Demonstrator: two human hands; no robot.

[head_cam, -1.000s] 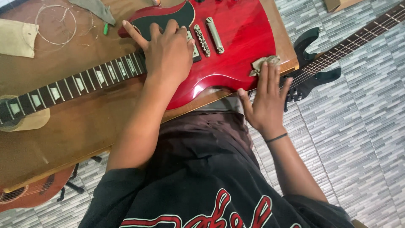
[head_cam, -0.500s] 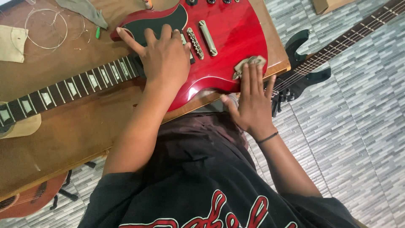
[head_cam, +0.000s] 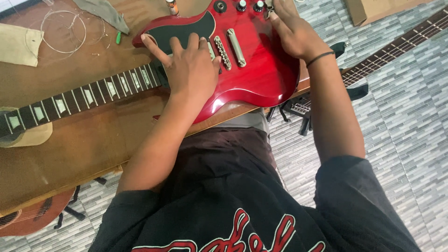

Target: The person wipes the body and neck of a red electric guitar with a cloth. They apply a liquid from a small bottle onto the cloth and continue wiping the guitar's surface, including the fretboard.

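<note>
A glossy red electric guitar (head_cam: 261, 79) lies on a wooden table (head_cam: 70, 154), its dark neck (head_cam: 84, 98) running off to the left. My left hand (head_cam: 191, 70) rests flat on the body beside the black pickguard (head_cam: 186, 30), fingers spread and holding nothing. My right hand (head_cam: 296, 32) reaches over the far part of the body by the control knobs (head_cam: 240, 5). It presses a small pale cloth (head_cam: 269, 8), only an edge of which shows at the fingertips. The bridge and tailpiece (head_cam: 231, 46) sit between my hands.
On the table's far left lie a coil of loose strings (head_cam: 63, 32), a beige pad (head_cam: 18, 44), a grey rag (head_cam: 100, 11) and a small green item (head_cam: 118, 37). A dark guitar (head_cam: 396, 46) stands right of the table on the tiled floor. An acoustic guitar (head_cam: 28, 217) sits below left.
My right hand has moved with the cloth from the guitar's near edge up across the body to the knobs. My left hand has stayed flat on the body.
</note>
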